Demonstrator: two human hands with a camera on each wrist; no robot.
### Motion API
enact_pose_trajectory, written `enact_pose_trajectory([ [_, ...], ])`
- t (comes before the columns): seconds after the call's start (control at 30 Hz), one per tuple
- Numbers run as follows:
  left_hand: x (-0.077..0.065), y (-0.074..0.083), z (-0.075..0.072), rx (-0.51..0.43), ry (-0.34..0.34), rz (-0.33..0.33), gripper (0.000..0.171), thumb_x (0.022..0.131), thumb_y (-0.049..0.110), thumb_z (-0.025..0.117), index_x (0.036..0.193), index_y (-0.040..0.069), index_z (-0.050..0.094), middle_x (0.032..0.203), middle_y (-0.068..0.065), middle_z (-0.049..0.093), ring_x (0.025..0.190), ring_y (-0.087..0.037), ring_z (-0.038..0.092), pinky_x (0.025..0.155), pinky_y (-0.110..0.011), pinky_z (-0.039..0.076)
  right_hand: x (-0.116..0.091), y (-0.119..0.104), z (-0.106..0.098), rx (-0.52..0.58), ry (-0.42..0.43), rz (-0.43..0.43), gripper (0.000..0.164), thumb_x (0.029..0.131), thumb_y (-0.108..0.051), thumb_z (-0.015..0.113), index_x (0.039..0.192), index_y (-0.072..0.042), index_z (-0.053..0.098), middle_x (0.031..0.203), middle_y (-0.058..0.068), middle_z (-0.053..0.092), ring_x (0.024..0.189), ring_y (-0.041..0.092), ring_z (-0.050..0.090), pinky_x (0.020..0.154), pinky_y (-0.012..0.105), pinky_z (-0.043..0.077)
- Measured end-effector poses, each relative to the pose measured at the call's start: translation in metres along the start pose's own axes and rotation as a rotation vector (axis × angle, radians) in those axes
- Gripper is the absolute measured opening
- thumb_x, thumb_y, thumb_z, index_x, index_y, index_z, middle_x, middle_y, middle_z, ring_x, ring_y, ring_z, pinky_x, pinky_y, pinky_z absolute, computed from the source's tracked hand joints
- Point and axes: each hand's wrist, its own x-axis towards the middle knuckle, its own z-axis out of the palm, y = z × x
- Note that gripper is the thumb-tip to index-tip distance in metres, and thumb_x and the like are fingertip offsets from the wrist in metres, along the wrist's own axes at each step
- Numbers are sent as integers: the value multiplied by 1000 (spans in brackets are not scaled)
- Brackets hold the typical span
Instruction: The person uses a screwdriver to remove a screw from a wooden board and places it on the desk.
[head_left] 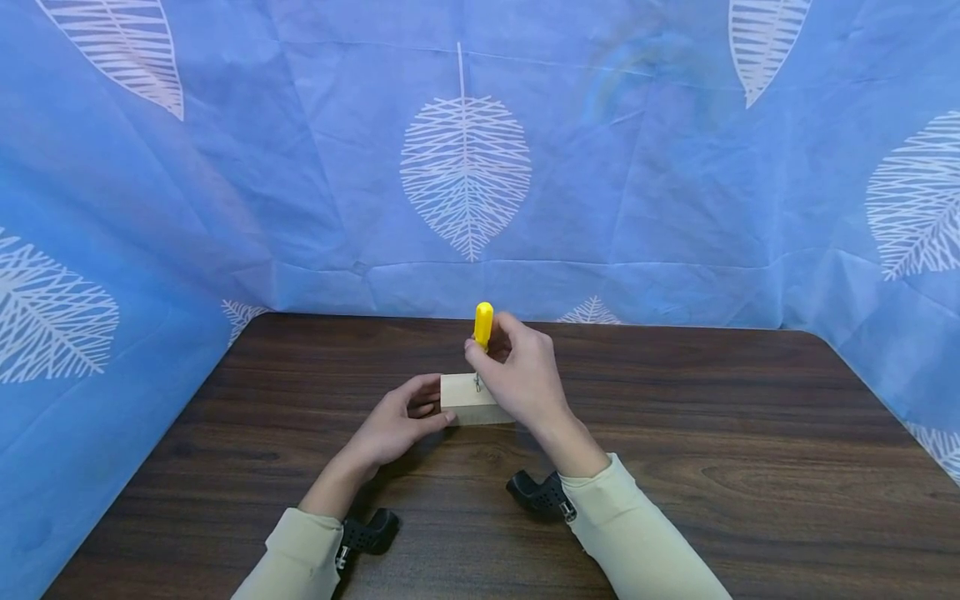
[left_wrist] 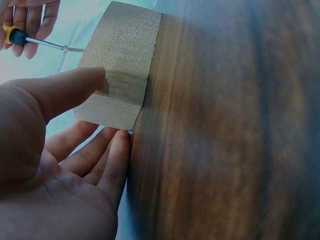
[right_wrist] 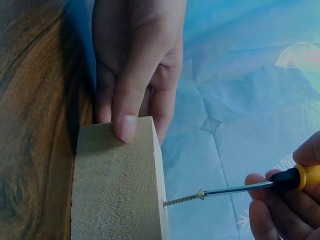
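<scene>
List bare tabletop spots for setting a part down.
Free: dark tabletop right of the right sleeve and left of the left hand, each out to the table's edge. Crowded: the centre, around wooden block, screw, yellow screwdriver and right hand.

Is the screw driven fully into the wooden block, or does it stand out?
The screw stands out: its threads show between the wooden block and the screwdriver. Whether its tip is inside, I cannot tell.

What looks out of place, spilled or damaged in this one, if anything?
Nothing stands out. The left hand holds one end of the wooden block on the table, the right hand grips the screwdriver, its tip at the screw, and no spill or damage shows.
</scene>
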Motion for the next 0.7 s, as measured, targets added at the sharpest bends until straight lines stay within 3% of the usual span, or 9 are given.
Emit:
enact_pose_trajectory([
  [0.33,0,1,-1,4,4,-4,65,103,24,76,161,11,49,156,-15,59,144,-34,58,123,-54,50,2,3,-2,-20,26,-9,22,96,-31,85,103,-13,75,92,2,78,83,15,74,75,35,65],
  [0.7,2,0,0,5,0,-2,65,103,24,77,161,12,50,156,-14,60,145,-34,57,124,-54,49,1,1,-1,-27,-17,-17,25,98,-27,83,110,-7,76,97,4,78,83,16,73,72,33,64],
])
